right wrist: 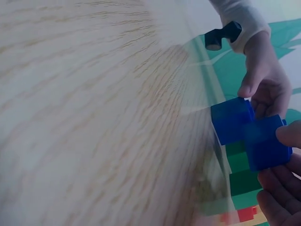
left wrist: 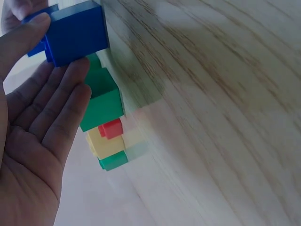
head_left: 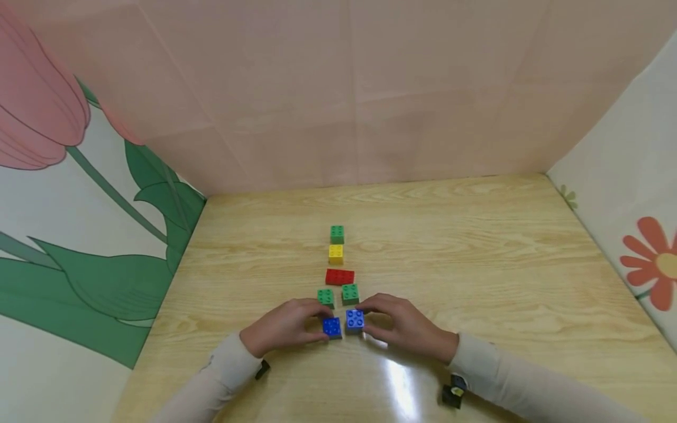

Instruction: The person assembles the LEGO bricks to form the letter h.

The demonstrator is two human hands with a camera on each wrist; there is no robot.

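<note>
My left hand (head_left: pixel 288 323) pinches a small blue building block (head_left: pixel 331 328) between thumb and fingers. In the left wrist view the thumb lies on one side of this blue block (left wrist: pixel 77 35) and the fingertips on the other. A second blue block (head_left: pixel 355 321), studs up, is held by my right hand (head_left: pixel 409 329), with its thumb and fingers at the right side. The two blue blocks stand side by side with a narrow gap. Just beyond them are two green blocks, one on the left (head_left: pixel 325 297) and one on the right (head_left: pixel 350 294).
Farther back, a longer red block (head_left: pixel 339 277), a yellow block (head_left: pixel 335 254) and another green block (head_left: pixel 337 234) form a loose line. All lie on a wood-grain table (head_left: pixel 476 252). A pink sheet (head_left: pixel 349 106) rises behind it, and flower-printed panels flank both sides.
</note>
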